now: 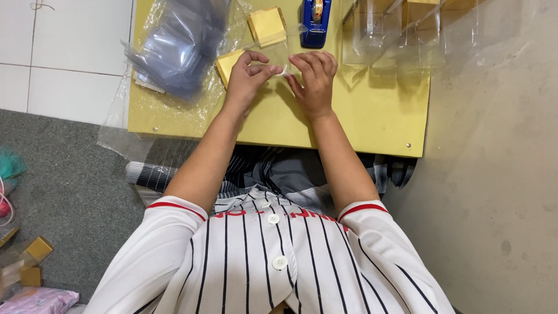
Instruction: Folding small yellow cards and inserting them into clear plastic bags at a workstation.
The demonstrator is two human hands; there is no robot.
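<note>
My left hand (247, 78) and my right hand (314, 78) meet over a yellow table (378, 116), fingertips pinching a small clear plastic sleeve (283, 58) between them. A yellow square pad (228, 64) lies partly under my left hand. Another yellow pad inside a clear sleeve (267, 26) lies just beyond the hands. A blue tape dispenser (315, 22) stands at the far edge, above my right hand.
A heap of clear plastic bags (177, 46) covers the table's left part. Clear plastic boxes (407, 32) stand at the far right. Grey carpet (70, 174) lies on the left, with small brown boxes (32, 256); bare concrete floor (494, 174) on the right.
</note>
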